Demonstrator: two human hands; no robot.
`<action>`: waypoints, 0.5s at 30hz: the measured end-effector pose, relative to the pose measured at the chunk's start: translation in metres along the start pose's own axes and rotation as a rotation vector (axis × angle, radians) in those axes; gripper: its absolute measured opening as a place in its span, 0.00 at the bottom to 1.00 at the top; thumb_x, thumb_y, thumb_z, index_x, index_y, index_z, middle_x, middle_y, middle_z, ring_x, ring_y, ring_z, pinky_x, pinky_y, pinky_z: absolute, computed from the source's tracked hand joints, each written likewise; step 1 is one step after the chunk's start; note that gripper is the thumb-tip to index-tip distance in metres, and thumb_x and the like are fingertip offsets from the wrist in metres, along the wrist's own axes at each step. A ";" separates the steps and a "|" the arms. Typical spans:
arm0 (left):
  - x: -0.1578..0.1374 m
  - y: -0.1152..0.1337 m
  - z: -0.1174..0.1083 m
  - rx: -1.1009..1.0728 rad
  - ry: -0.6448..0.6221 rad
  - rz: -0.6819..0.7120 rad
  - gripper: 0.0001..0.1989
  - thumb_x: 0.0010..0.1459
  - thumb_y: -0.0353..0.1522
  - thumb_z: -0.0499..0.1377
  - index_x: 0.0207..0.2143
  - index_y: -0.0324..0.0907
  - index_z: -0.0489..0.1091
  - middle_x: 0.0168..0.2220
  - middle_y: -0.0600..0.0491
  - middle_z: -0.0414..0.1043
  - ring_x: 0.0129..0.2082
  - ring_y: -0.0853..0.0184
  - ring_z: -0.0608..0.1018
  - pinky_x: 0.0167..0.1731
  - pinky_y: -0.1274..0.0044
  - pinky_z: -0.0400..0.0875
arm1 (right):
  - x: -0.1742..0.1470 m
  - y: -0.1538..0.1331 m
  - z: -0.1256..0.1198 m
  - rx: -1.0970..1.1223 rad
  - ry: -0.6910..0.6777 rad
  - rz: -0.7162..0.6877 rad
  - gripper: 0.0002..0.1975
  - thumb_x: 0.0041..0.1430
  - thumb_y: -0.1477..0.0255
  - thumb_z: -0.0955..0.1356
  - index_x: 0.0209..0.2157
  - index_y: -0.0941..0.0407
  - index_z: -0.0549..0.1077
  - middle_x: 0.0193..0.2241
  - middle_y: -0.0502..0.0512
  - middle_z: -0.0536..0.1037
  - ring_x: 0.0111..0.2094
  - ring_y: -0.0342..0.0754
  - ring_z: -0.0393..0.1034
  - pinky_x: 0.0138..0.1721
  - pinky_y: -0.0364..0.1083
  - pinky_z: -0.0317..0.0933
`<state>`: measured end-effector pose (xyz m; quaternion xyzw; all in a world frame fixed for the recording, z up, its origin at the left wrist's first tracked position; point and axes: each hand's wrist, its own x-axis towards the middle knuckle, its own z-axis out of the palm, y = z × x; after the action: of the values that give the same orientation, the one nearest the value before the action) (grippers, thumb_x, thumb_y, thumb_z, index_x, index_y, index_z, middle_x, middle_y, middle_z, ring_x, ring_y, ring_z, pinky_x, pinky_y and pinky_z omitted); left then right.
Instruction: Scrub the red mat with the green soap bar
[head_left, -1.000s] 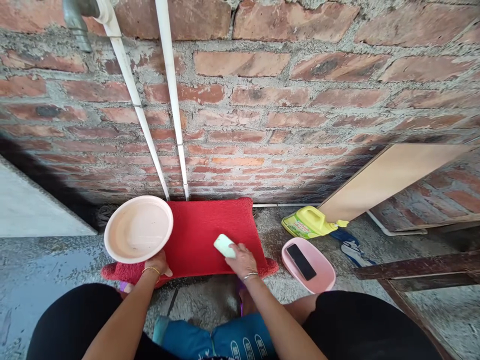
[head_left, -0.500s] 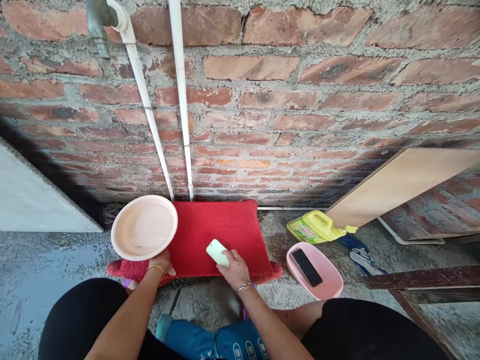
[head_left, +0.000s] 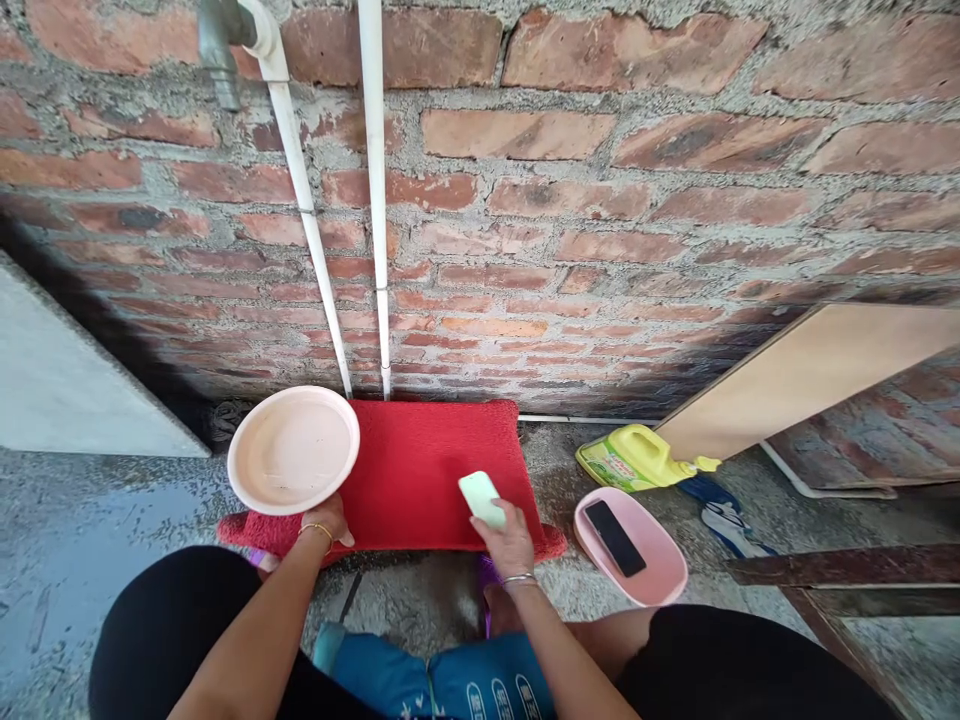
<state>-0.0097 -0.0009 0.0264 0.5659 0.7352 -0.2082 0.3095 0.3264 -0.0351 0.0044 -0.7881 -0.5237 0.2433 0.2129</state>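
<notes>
My right hand (head_left: pixel 508 537) pinches a pale green bar of soap (head_left: pixel 483 498) over the right part of a red cloth (head_left: pixel 420 470). The cloth lies spread in front of me, its front edge hanging down. My left hand (head_left: pixel 328 519) is at the cloth's front edge, with the thumb stretched out flat on it. Its other fingers are partly hidden by the rim of a pale pink basin (head_left: pixel 294 450). That basin covers the cloth's left part, with a few drops or bits inside.
To the right stands a small pink tub (head_left: pixel 664 555) with a black rectangular object (head_left: pixel 616 538) in it. Behind it lies a yellow detergent jug (head_left: pixel 634 457), beside a leaning board (head_left: pixel 810 370). A brick wall (head_left: pixel 487 230) with white pipes (head_left: pixel 379 230) rises behind the cloth. The floor (head_left: pixel 90 530) looks wet.
My right hand has moved the bar of soap rightward across the red cloth. The left hand and the basin hold their places; the view has shifted slightly.
</notes>
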 end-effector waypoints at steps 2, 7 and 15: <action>-0.001 0.000 0.000 0.061 0.006 -0.007 0.39 0.28 0.35 0.71 0.49 0.37 0.71 0.54 0.37 0.71 0.56 0.47 0.71 0.56 0.67 0.65 | -0.010 -0.008 0.014 -0.062 -0.119 -0.112 0.22 0.48 0.62 0.69 0.46 0.51 0.69 0.44 0.55 0.70 0.40 0.51 0.70 0.43 0.48 0.63; -0.004 0.002 -0.002 0.091 0.029 0.001 0.37 0.28 0.36 0.72 0.47 0.39 0.72 0.52 0.40 0.73 0.55 0.48 0.71 0.57 0.66 0.64 | -0.017 -0.007 0.015 -0.433 -0.246 -0.230 0.28 0.47 0.58 0.71 0.51 0.50 0.68 0.45 0.58 0.71 0.45 0.56 0.68 0.46 0.50 0.58; -0.011 0.006 -0.009 0.141 -0.016 -0.017 0.37 0.31 0.37 0.71 0.49 0.38 0.71 0.54 0.39 0.71 0.57 0.50 0.70 0.57 0.69 0.63 | -0.010 -0.028 0.029 -0.410 -0.251 -0.330 0.33 0.49 0.57 0.71 0.57 0.44 0.66 0.42 0.56 0.70 0.40 0.53 0.68 0.42 0.49 0.60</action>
<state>-0.0038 -0.0006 0.0408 0.5785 0.7208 -0.2669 0.2730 0.2855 -0.0318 -0.0002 -0.6825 -0.7055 0.1901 0.0194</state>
